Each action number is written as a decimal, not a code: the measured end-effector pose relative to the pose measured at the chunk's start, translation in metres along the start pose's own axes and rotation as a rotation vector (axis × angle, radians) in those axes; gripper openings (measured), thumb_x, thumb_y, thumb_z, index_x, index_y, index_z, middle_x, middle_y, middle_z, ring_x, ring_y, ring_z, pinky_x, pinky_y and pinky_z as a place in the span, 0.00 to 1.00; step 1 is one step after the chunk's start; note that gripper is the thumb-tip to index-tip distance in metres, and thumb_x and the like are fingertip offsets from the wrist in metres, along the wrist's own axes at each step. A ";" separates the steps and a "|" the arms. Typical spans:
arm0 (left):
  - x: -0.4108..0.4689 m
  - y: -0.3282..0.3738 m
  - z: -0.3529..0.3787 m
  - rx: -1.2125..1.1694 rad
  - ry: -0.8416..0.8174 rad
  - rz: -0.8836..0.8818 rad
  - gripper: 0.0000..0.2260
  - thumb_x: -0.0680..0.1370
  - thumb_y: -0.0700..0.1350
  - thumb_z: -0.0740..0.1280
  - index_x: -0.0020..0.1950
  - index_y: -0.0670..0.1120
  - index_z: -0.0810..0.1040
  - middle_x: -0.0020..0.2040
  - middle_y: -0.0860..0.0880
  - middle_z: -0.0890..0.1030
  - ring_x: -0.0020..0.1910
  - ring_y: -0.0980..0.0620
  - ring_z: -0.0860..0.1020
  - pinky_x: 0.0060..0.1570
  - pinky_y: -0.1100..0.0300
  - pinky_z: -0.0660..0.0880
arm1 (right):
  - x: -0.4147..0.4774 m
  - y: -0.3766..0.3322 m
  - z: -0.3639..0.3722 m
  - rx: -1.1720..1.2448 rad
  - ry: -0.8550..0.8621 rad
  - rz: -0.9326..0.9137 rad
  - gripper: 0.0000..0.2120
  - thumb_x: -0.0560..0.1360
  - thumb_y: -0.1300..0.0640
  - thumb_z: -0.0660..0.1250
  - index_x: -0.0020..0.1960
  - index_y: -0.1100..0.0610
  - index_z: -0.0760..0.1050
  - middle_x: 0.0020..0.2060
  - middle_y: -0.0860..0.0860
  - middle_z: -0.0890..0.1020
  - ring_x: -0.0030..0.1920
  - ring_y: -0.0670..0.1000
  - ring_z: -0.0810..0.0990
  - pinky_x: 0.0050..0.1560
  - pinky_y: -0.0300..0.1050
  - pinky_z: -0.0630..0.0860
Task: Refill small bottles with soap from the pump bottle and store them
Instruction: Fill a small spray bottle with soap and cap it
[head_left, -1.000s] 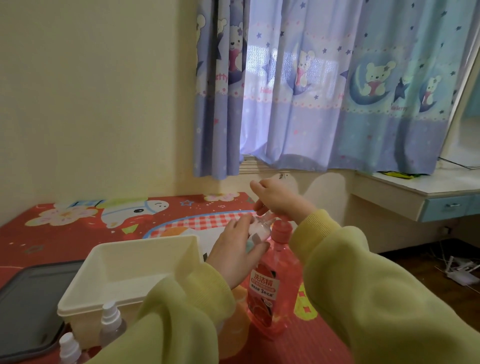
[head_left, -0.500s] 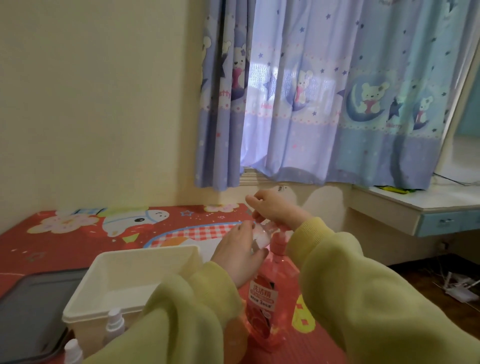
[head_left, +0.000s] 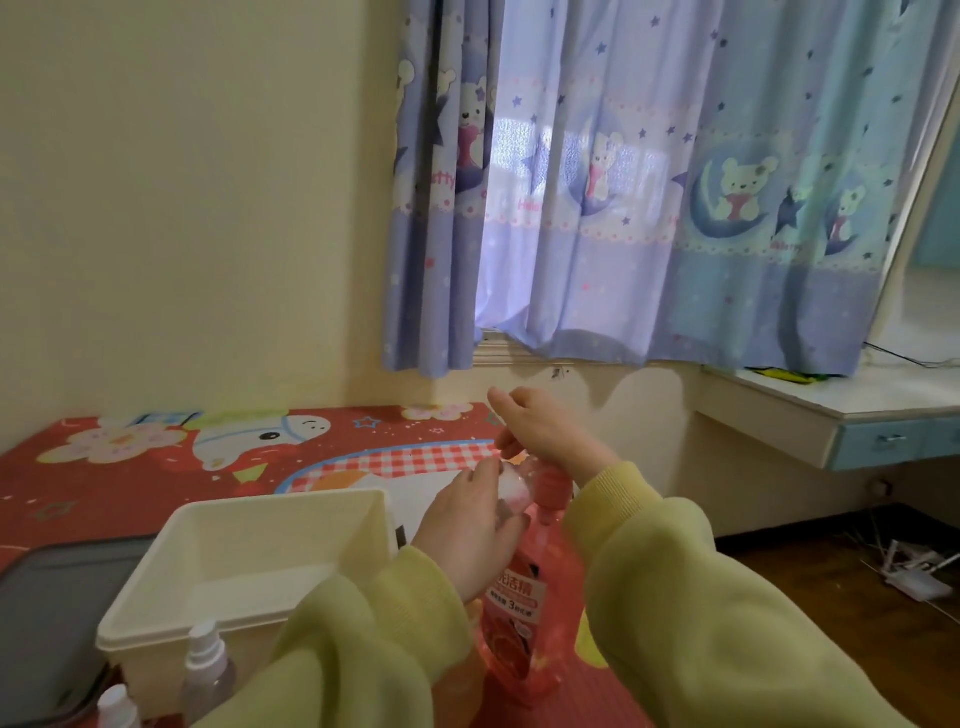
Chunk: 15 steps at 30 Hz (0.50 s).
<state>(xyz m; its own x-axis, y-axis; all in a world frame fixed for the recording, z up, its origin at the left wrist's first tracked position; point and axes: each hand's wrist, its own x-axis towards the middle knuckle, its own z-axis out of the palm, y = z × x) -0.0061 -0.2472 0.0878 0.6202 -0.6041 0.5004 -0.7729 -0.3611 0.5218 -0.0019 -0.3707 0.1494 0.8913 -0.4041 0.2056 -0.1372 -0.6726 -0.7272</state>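
Little has moved: view tipped up slightly. Left hand (head_left: 467, 530) fingers clamped on small bottle (head_left: 511, 493), under right hand (head_left: 540, 431) fingers curled over pump bottle (head_left: 524, 613) head. Keep mouth beneath nozzle; press slowly

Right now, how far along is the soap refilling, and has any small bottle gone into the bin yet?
Nothing looks stored: the cream plastic bin shows no bottles inside. In hand: the left hand holds a small clear bottle at the spout of the pink pump bottle, with the right hand on the pump. Left: two capped small spray bottles wait in front of the bin.
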 end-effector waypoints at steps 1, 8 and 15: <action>0.000 0.001 -0.002 -0.002 -0.004 -0.001 0.19 0.77 0.49 0.62 0.65 0.46 0.64 0.54 0.46 0.74 0.54 0.48 0.73 0.48 0.60 0.67 | -0.001 -0.002 -0.001 -0.012 -0.005 0.007 0.18 0.81 0.48 0.52 0.48 0.61 0.70 0.38 0.58 0.80 0.38 0.56 0.78 0.45 0.47 0.77; 0.003 0.004 -0.010 -0.072 0.018 0.026 0.22 0.76 0.47 0.64 0.68 0.48 0.62 0.57 0.46 0.75 0.55 0.47 0.74 0.52 0.56 0.71 | 0.000 -0.012 -0.011 -0.037 -0.011 0.027 0.17 0.80 0.47 0.53 0.45 0.60 0.69 0.36 0.56 0.79 0.37 0.55 0.76 0.23 0.36 0.70; -0.005 -0.001 0.005 -0.107 0.027 -0.002 0.22 0.77 0.47 0.62 0.70 0.48 0.60 0.56 0.46 0.75 0.54 0.48 0.74 0.55 0.56 0.71 | -0.001 0.000 -0.003 -0.051 0.065 0.008 0.23 0.80 0.46 0.52 0.52 0.65 0.73 0.44 0.61 0.83 0.41 0.56 0.80 0.38 0.43 0.71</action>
<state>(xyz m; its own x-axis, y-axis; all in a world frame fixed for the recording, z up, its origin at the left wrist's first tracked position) -0.0089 -0.2475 0.0816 0.6263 -0.5835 0.5171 -0.7537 -0.2835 0.5930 -0.0037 -0.3720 0.1512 0.8605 -0.4480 0.2427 -0.1678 -0.6990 -0.6952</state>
